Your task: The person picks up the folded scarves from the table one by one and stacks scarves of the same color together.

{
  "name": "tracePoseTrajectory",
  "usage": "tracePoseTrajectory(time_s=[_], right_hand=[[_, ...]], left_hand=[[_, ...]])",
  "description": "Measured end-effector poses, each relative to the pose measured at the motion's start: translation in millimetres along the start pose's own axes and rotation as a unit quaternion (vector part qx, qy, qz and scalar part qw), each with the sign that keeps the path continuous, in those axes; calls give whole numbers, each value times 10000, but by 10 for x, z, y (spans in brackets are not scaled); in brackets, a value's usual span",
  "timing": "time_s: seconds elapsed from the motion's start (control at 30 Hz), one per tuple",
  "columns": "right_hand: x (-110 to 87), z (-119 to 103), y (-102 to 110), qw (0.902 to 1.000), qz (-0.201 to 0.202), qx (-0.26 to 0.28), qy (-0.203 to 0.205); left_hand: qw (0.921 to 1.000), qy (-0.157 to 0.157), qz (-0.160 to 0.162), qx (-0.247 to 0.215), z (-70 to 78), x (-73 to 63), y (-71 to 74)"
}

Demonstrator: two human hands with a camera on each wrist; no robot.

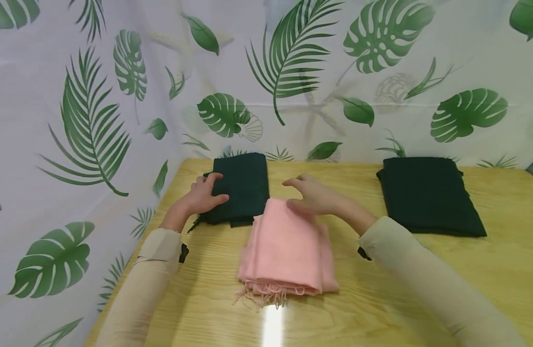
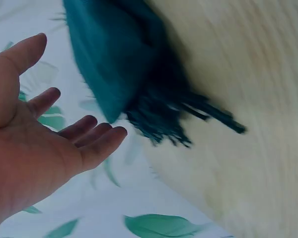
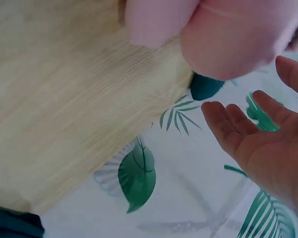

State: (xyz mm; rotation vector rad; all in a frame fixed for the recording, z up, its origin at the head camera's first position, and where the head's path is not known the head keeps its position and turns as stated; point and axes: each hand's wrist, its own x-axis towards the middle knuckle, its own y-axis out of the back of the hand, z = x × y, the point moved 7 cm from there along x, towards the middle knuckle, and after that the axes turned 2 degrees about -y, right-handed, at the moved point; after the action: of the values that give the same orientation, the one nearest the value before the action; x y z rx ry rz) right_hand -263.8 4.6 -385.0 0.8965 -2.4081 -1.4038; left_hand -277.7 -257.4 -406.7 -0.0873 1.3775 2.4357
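Note:
A folded pink scarf (image 1: 288,246) with a fringe lies at the middle of the table. Over its far right corner is my right hand (image 1: 311,195), fingers spread and holding nothing; whether it touches the cloth I cannot tell. My left hand (image 1: 203,195) hovers at the left side of a folded dark green scarf (image 1: 244,188), with thumb and fingers apart. In the left wrist view, the left hand (image 2: 44,114) is beside that scarf's fringed end (image 2: 159,114), with a gap between. The right wrist view has the right hand (image 3: 268,134) below the pink scarf (image 3: 238,39).
Another folded dark green cloth (image 1: 431,195) lies at the right of the wooden table (image 1: 357,299). A white curtain (image 1: 162,72) with green leaf prints hangs behind the table and along its left side.

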Motion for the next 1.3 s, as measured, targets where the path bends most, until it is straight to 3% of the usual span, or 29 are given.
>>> tracePoseTrajectory(time_s=[0.2,0.47,0.77,0.93,1.03,1.17,1.3], right_hand=[[310,-68,-166,9981,-453,-410,-39],[628,-169,-343,9939,-659,-852,-249],[884,-342,-533,9755,-844,-2025,-181],[951,-289,-481,9718,-901,-2174,-146],[999,-242,-435,9632,-977,-2497,-214],[1069,-237,-464,9466,-1295,-2945,-186],[1125,-246,-553,9399,-1747,-2922,-265]], left_hand=[[9996,260,-33,85,-256,137,-59],[9994,318,11,105,-388,249,-122],[9959,369,-172,813,-295,359,-208],[9937,361,-207,1042,-195,427,-236],[9924,382,-231,1149,-171,458,-260],[9912,470,-236,1213,-196,475,-280],[9910,457,-230,1239,-219,471,-279]])
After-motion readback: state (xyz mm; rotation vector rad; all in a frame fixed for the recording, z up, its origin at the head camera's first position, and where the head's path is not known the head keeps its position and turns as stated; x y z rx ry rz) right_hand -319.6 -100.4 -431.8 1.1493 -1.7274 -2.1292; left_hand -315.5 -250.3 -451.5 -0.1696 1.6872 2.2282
